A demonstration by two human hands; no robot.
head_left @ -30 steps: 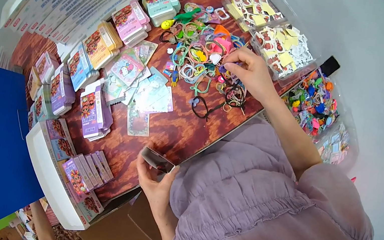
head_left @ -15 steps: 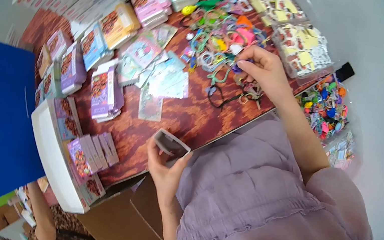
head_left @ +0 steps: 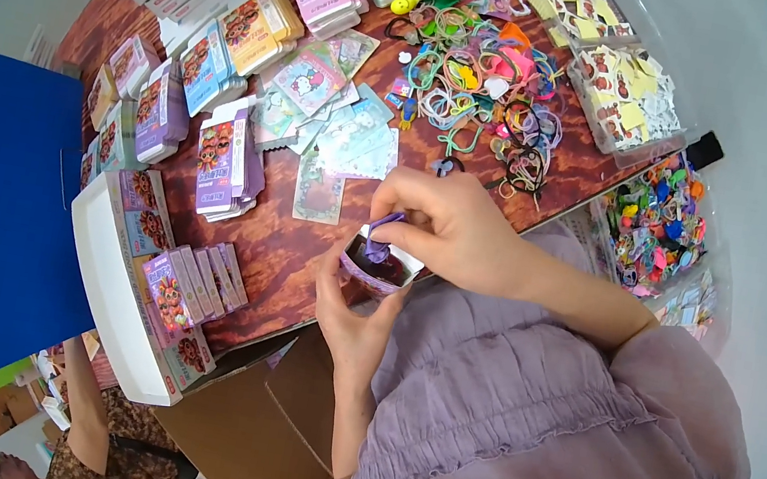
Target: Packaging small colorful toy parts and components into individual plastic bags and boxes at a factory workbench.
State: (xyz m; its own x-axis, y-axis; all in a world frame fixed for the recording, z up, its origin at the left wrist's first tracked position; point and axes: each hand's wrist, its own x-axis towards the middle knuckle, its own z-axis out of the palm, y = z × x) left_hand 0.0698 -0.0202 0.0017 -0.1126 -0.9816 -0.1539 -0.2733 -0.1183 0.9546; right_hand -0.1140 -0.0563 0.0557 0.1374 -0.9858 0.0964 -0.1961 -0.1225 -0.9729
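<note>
My left hand (head_left: 351, 331) grips a small open-topped cardboard box (head_left: 374, 284) near the table's front edge, fingers on one side and thumb on the other. Its opening faces up and its inside looks dark. Above the opening, my right hand (head_left: 450, 236) pinches a purple hair tie (head_left: 379, 239), whose lower part hangs into the box. Farther off on the table lies a tangled pile of colourful hair ties (head_left: 486, 79), some with small charms. Shiny printed cards (head_left: 357, 134) are spread beyond the box.
Stacks of flat printed boxes (head_left: 230, 158) line the left and far side. A white tray (head_left: 112, 316) at the left holds filled boxes. Clear bins of small stickers (head_left: 629, 103) and colourful trinkets (head_left: 666, 216) are at the right. Another person's arm (head_left: 86, 408) shows at lower left.
My right hand has come from the hair tie pile to the box, carrying the purple hair tie. My left hand and the box have shifted slightly to the right.
</note>
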